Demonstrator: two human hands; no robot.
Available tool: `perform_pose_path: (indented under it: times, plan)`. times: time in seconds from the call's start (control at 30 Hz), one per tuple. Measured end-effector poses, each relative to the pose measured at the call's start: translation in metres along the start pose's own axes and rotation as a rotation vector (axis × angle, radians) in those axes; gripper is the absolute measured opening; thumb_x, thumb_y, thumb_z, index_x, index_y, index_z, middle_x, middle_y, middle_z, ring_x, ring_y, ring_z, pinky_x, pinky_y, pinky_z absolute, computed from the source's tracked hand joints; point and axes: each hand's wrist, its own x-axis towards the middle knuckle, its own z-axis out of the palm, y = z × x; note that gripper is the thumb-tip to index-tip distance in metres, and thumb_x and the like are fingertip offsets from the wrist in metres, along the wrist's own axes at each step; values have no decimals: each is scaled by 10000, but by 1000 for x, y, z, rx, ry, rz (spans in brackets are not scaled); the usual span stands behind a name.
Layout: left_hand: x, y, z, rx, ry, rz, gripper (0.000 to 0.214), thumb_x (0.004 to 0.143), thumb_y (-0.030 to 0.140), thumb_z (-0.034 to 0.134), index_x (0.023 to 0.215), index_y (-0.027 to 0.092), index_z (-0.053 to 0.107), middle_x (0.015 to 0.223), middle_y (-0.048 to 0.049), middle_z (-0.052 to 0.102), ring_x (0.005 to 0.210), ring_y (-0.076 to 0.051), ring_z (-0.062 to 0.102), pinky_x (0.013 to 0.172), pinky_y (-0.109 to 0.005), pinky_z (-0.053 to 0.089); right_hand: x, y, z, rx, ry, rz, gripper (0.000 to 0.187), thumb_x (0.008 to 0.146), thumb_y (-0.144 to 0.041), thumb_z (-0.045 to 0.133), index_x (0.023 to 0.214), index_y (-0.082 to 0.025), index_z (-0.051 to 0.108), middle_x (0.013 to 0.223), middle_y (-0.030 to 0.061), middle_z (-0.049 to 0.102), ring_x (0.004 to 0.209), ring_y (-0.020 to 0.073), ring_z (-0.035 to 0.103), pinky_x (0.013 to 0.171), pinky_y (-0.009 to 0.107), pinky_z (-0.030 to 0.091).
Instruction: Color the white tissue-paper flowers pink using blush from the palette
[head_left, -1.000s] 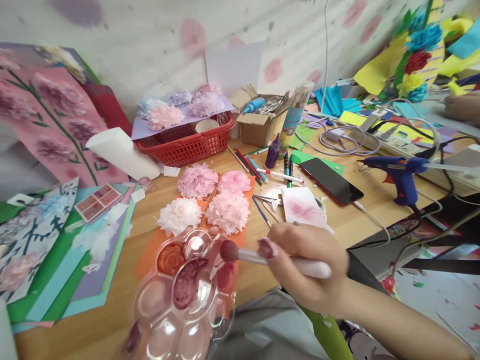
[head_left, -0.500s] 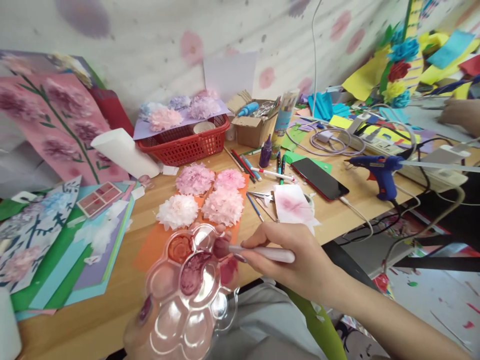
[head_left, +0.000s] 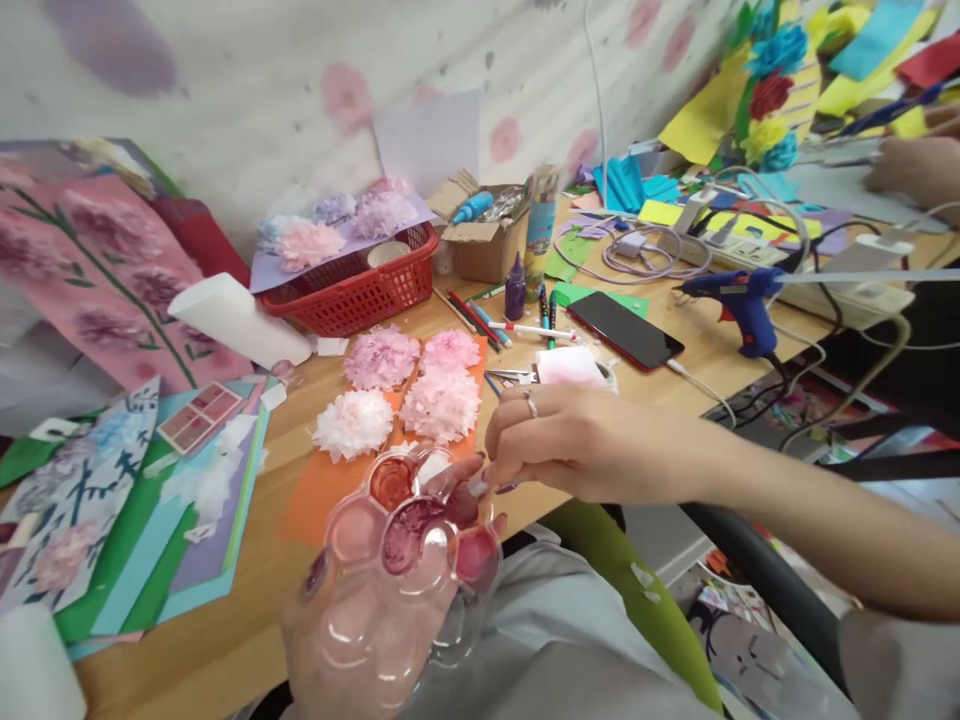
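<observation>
My left hand (head_left: 306, 625) grips a clear flower-shaped paint palette (head_left: 358, 532) from below and its left side, over the table's front edge. Orange-red and dark pink paint fill several wells; the others look bare or hard to read through the glare. Closed over the palette's right upper part, my right hand (head_left: 566, 440) pinches a brush (head_left: 478, 485). Only a small whitish piece of it shows, and my fingers hide the handle. Its tip is at the palette's upper right wells. Just beyond the palette, pink and white tissue-paper flowers (head_left: 441, 402) sit on orange paper (head_left: 319, 500).
A red basket (head_left: 352, 300) with paper flowers stands behind. Scissors (head_left: 514, 377), a stained tissue (head_left: 566, 366), a phone (head_left: 626, 330) and a blue glue gun (head_left: 739, 300) lie to the right. Coloured papers (head_left: 202, 540) cover the left. Another person's hand (head_left: 915, 170) is at far right.
My right hand has turned over, knuckles up, so the brush handle no longer shows. The palette sits slightly further right and the whole view has shifted a little.
</observation>
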Motion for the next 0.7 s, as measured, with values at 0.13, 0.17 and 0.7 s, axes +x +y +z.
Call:
perform_pose_path:
  times: [0.13, 0.17, 0.7]
  plan:
    - [11, 14, 18, -196, -256, -63, 493, 1001, 464, 350, 1351, 236, 613, 1427, -66, 601, 1313, -259, 572, 1110, -492, 466, 10, 3, -14, 20, -165, -54, 265, 898, 28, 565, 860, -180, 724, 885, 50, 739, 849, 150, 672, 743, 252, 512]
    - [14, 18, 21, -190, -247, -111, 487, 1002, 461, 366, 1344, 225, 619, 1416, -76, 608, 1301, -276, 581, 1116, -517, 456, 12, 3, -16, 20, -193, -70, 271, 888, 39, 570, 852, -178, 728, 868, 47, 743, 832, 147, 673, 733, 248, 514]
    - [9, 54, 0, -8, -4, -103, 580, 905, 609, 487, 1204, 168, 714, 1305, -213, 662, 1157, -391, 663, 941, -571, 559, -21, 2, -14, 350, 99, 329, 84, 882, -165, 656, 907, -195, 730, 802, 15, 745, 705, 130, 688, 628, 217, 515]
